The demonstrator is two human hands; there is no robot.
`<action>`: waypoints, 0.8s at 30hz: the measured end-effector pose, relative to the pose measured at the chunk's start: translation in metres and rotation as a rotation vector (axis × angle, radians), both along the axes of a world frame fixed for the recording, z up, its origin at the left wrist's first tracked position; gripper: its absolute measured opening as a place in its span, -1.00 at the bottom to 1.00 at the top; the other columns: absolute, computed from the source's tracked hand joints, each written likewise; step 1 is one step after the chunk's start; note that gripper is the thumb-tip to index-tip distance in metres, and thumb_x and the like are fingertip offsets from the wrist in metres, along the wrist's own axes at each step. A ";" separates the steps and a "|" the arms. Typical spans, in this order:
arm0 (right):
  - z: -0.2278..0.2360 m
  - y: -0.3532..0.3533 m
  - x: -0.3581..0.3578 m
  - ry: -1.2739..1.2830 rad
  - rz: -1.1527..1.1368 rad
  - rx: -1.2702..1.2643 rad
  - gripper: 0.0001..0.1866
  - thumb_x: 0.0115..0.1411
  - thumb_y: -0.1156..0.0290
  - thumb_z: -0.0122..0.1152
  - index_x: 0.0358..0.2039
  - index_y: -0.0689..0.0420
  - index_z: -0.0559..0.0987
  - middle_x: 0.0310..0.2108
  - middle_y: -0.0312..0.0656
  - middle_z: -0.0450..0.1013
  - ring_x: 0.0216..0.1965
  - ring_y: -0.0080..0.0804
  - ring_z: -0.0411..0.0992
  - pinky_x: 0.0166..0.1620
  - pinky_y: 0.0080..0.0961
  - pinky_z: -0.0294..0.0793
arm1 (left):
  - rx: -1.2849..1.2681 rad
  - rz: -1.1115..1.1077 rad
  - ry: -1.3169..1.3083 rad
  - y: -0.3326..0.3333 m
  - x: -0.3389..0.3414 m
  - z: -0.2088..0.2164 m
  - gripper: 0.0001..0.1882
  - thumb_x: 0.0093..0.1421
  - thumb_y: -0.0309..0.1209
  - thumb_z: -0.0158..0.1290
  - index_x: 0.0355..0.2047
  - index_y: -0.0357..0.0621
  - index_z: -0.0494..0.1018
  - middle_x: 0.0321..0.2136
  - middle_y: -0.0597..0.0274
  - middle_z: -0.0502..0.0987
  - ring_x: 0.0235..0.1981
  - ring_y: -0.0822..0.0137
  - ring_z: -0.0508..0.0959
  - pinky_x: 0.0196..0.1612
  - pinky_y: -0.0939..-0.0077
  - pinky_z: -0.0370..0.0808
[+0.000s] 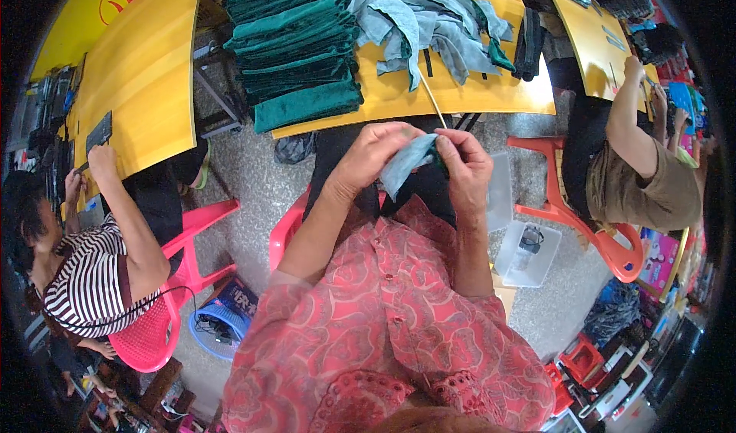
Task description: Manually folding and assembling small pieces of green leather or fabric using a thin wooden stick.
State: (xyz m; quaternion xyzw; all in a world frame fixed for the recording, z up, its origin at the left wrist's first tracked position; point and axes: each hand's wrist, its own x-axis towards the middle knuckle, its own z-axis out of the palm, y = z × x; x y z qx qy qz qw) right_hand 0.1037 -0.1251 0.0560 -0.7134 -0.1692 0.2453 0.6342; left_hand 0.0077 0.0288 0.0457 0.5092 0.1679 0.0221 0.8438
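Observation:
Over my lap, both hands pinch a small blue-grey fabric piece [405, 166] with a trace of dark green at its edge. My left hand [373, 155] is closed on its upper left side, and my right hand [465, 164] is closed on its right end. A thin pale stick [433, 102] runs from the fabric heap down to my right fingertips; whether they grip it is hidden. Ahead on the yellow table [506, 95] lies a loose heap of blue-grey fabric pieces [452, 38]. To its left is a tall stack of folded dark green velvet pieces [295, 57].
Dark folded strips [529, 46] lie at the table's right. A person in stripes [88, 279] sits left on a pink chair [146, 333]; another in brown [640, 187] works at right beside an orange chair [548, 187]. A blue basket [218, 329] and clear bin [529, 253] stand on the floor.

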 end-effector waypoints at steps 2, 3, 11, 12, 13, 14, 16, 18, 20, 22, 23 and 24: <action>0.005 0.011 -0.002 0.200 -0.099 0.148 -0.83 0.19 0.48 0.18 -0.21 0.23 0.55 -0.43 -0.31 0.50 -0.43 -0.62 0.43 -0.34 -0.70 0.39 | -0.601 0.141 -0.117 -0.001 0.002 -0.004 -0.77 0.25 -0.47 -0.07 -0.15 -0.36 0.43 -0.28 0.13 0.56 -0.33 0.40 0.57 -0.22 0.56 0.52; 0.007 0.015 -0.002 0.401 -0.204 0.294 -0.87 0.20 0.44 0.18 -0.26 0.20 0.56 -0.46 -0.35 0.48 -0.50 -0.71 0.39 -0.46 -0.78 0.35 | -0.600 0.144 -0.119 -0.005 0.001 -0.016 -0.77 0.25 -0.47 -0.07 -0.15 -0.36 0.43 -0.28 0.13 0.56 -0.33 0.40 0.57 -0.22 0.56 0.52; -0.006 0.027 -0.014 0.351 -0.285 0.360 -0.88 0.23 0.43 0.15 -0.26 0.19 0.51 -0.42 -0.32 0.48 -0.49 -0.68 0.39 -0.53 -0.77 0.35 | -0.146 0.200 -0.120 -0.029 0.009 -0.010 -0.72 0.15 -0.45 0.14 -0.12 -0.22 0.43 -0.29 0.29 0.54 -0.36 0.47 0.52 -0.25 0.53 0.49; -0.006 0.029 -0.020 0.299 -0.257 0.313 -0.89 0.24 0.44 0.14 -0.26 0.19 0.51 -0.40 -0.31 0.48 -0.47 -0.67 0.39 -0.52 -0.76 0.36 | -0.174 0.256 -0.093 -0.030 0.009 -0.010 -0.73 0.15 -0.45 0.15 -0.14 -0.22 0.45 -0.31 0.30 0.54 -0.37 0.48 0.52 -0.26 0.55 0.49; -0.004 0.030 -0.024 0.245 -0.232 0.266 -0.90 0.24 0.45 0.13 -0.26 0.19 0.51 -0.37 -0.30 0.48 -0.45 -0.66 0.40 -0.51 -0.75 0.38 | -0.203 0.309 -0.067 -0.030 0.009 -0.010 -0.75 0.14 -0.46 0.15 -0.16 -0.22 0.46 -0.32 0.31 0.54 -0.38 0.49 0.52 -0.26 0.57 0.48; 0.001 0.030 -0.027 0.269 -0.211 0.244 -0.90 0.25 0.45 0.13 -0.27 0.19 0.51 -0.34 -0.33 0.47 -0.39 -0.68 0.39 -0.41 -0.75 0.40 | -0.217 0.360 -0.022 -0.030 0.009 -0.005 -0.79 0.12 -0.50 0.15 -0.20 -0.23 0.48 -0.33 0.32 0.55 -0.40 0.52 0.51 -0.28 0.61 0.47; -0.004 0.030 -0.029 0.188 -0.205 0.207 -0.89 0.24 0.45 0.15 -0.27 0.21 0.50 -0.36 -0.32 0.46 -0.37 -0.67 0.38 -0.33 -0.73 0.39 | -0.173 0.387 -0.040 -0.030 0.006 -0.012 -0.80 0.12 -0.53 0.14 -0.21 -0.23 0.48 -0.31 0.31 0.55 -0.33 0.49 0.52 -0.20 0.59 0.46; -0.006 0.030 -0.033 0.107 -0.196 0.171 -0.87 0.23 0.44 0.16 -0.28 0.24 0.50 -0.37 -0.32 0.45 -0.34 -0.65 0.37 -0.25 -0.71 0.38 | -0.128 0.415 -0.058 -0.032 0.001 -0.017 -0.81 0.11 -0.56 0.12 -0.22 -0.23 0.48 -0.29 0.29 0.55 -0.26 0.46 0.52 -0.12 0.56 0.44; -0.005 0.028 -0.038 0.023 -0.181 0.009 -0.87 0.21 0.46 0.18 -0.28 0.24 0.50 -0.37 -0.31 0.45 -0.29 -0.61 0.36 -0.17 -0.65 0.36 | -0.084 0.503 -0.064 -0.035 0.000 -0.015 -0.77 0.08 -0.60 0.09 -0.21 -0.25 0.47 -0.28 0.28 0.54 -0.22 0.45 0.52 -0.10 0.56 0.44; -0.006 0.029 -0.041 -0.024 -0.179 -0.011 -0.87 0.21 0.48 0.17 -0.27 0.24 0.50 -0.36 -0.30 0.45 -0.28 -0.59 0.37 -0.17 -0.63 0.37 | -0.057 0.506 -0.066 -0.035 -0.003 -0.011 -0.76 0.07 -0.61 0.08 -0.20 -0.25 0.46 -0.27 0.26 0.54 -0.21 0.44 0.52 -0.09 0.55 0.43; -0.006 0.029 -0.043 -0.071 -0.182 -0.033 -0.88 0.20 0.50 0.16 -0.26 0.24 0.50 -0.35 -0.29 0.45 -0.27 -0.57 0.37 -0.16 -0.61 0.37 | -0.033 0.504 -0.067 -0.035 -0.003 -0.009 -0.74 0.06 -0.62 0.06 -0.19 -0.26 0.46 -0.27 0.25 0.54 -0.20 0.43 0.52 -0.08 0.54 0.43; -0.005 0.029 -0.044 -0.073 -0.179 -0.032 -0.88 0.20 0.50 0.16 -0.26 0.24 0.50 -0.35 -0.29 0.45 -0.27 -0.57 0.37 -0.16 -0.61 0.37 | -0.033 0.506 -0.069 -0.035 -0.004 -0.009 -0.74 0.06 -0.62 0.06 -0.19 -0.26 0.46 -0.27 0.25 0.54 -0.20 0.43 0.52 -0.08 0.54 0.43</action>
